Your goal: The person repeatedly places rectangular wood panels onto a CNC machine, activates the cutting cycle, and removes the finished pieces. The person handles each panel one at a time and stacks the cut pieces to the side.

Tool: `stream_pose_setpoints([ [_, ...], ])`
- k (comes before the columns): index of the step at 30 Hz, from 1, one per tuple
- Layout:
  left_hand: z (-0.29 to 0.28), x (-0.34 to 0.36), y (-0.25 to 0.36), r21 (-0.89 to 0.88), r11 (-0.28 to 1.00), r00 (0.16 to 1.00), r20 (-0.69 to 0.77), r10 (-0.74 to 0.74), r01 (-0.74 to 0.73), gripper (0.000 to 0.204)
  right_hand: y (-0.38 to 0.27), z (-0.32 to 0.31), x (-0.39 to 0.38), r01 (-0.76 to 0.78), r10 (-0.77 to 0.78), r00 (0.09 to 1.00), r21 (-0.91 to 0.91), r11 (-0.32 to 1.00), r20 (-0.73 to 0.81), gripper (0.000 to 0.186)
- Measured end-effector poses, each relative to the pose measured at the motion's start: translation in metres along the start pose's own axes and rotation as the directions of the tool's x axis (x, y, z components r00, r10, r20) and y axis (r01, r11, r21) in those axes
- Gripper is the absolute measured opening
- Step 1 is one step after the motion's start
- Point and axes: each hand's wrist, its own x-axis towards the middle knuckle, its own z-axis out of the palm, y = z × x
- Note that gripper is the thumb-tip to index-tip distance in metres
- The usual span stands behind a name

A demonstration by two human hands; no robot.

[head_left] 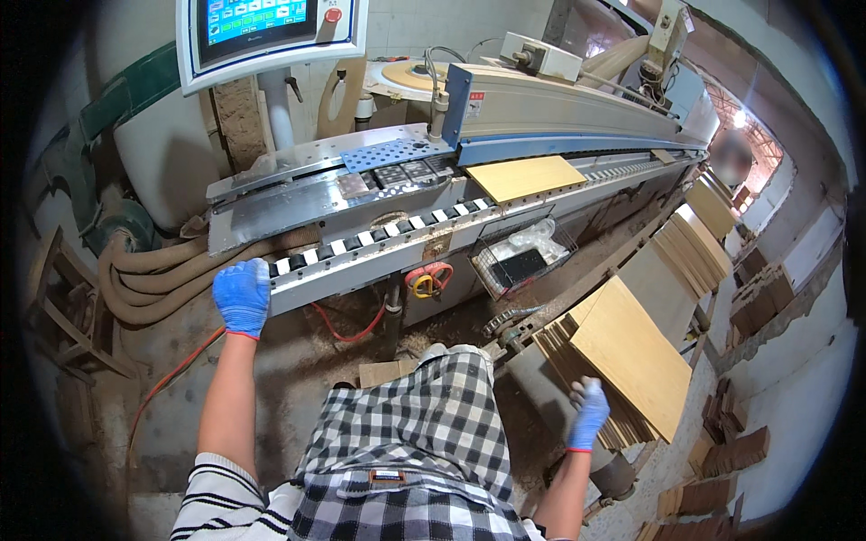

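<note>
My left hand [242, 296], in a blue glove with a red cuff, is closed over the near left end of the machine's roller rail [338, 275]. Black and white rollers run along this rail. Further along lies a flat yellowish wood panel [526, 178], beside the machine's blue-edged beam [568, 113]. My right hand [588, 417], also blue-gloved, is beside the near edge of a stack of similar panels [636, 347]. Motion blurs its fingers, so I cannot tell whether they touch the stack. The top panel sits askew over those below.
A control screen [257, 27] with a red button stands at upper left. Below the rail hang a wire basket [523, 261] and red-and-yellow rings [428, 279]. Thick ribbed hoses [153, 279] lie at left. More panels [690, 248] stand at right, and a blurred person [731, 158] is far off.
</note>
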Motion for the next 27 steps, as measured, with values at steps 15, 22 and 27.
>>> stream_pose_setpoints([
  [15, -0.003, -0.003, -0.001, -0.089, 0.996, 0.999, -0.033, -0.018, 0.015, 0.024, -0.014, -0.013, -0.041, -0.149, 0.232, 0.972, 0.636, 0.757, -0.048, 0.039],
  [22, -0.007, -0.003, -0.002, -0.184, 0.983, 0.999, -0.043, -0.016, 0.008, 0.020, -0.045, -0.017, -0.055, -0.234, 0.304, 0.953, 0.613, 0.755, -0.011, 0.020],
  [27, -0.032, -0.007, 0.003, -0.415, 0.904, 0.992, -0.115, 0.055, -0.098, 0.038, -0.012, 0.026, -0.043, -0.303, 0.101, 0.940, 0.659, 0.689, 0.326, 0.025],
])
